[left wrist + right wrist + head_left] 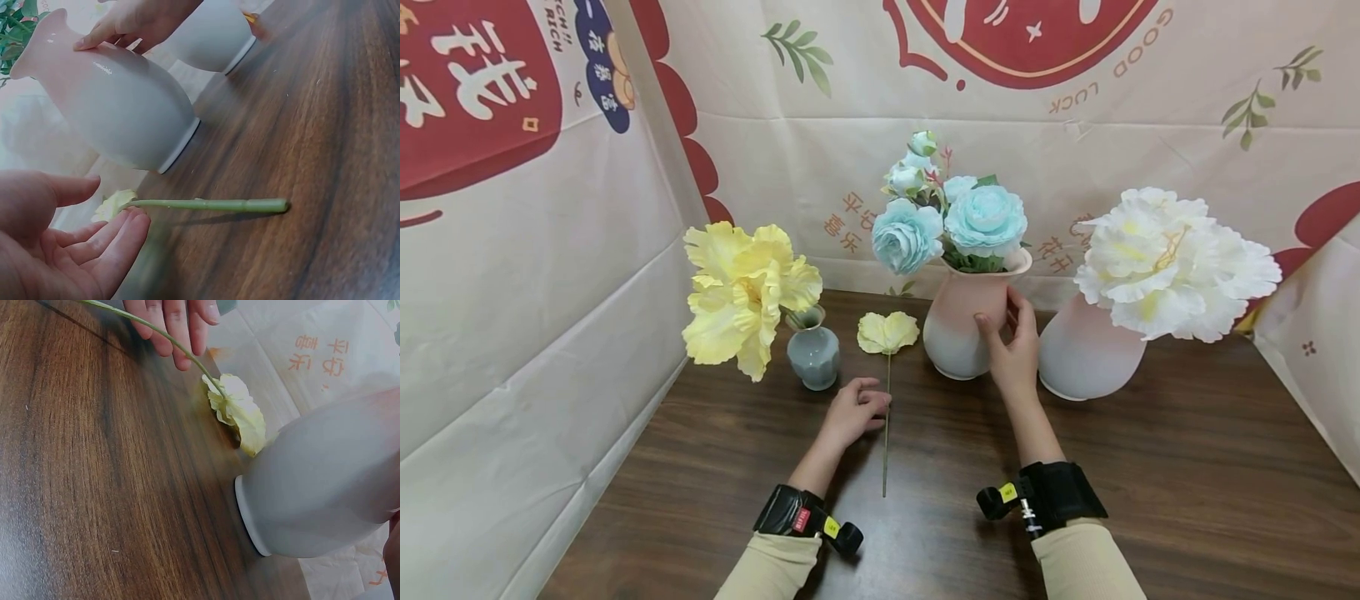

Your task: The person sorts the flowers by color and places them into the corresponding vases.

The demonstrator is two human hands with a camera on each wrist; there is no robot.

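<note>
A single pale yellow flower (887, 332) lies on the table, its thin green stem (886, 450) pointing toward me. Beside that stem is my left hand (852, 412), fingers loosely bent and fingertips right at it; in the left wrist view the thumb stands apart and nothing is gripped. My right hand (1017, 350) holds the side of a pink-and-white vase (958, 325), thumb on the front and fingers round its right side. The vase stands upright with light blue flowers (985, 221) in it. From the right wrist view, the yellow bloom (237, 412) lies close to the vase's base.
To the left, a small grey-blue vase (815, 358) holds a large yellow flower (741, 292). Right of my right hand stands another pink-and-white vase (1086, 354) with a big white flower (1176, 262). Printed cloth (760, 167) walls in the dark wooden table (1210, 500) behind and at both sides.
</note>
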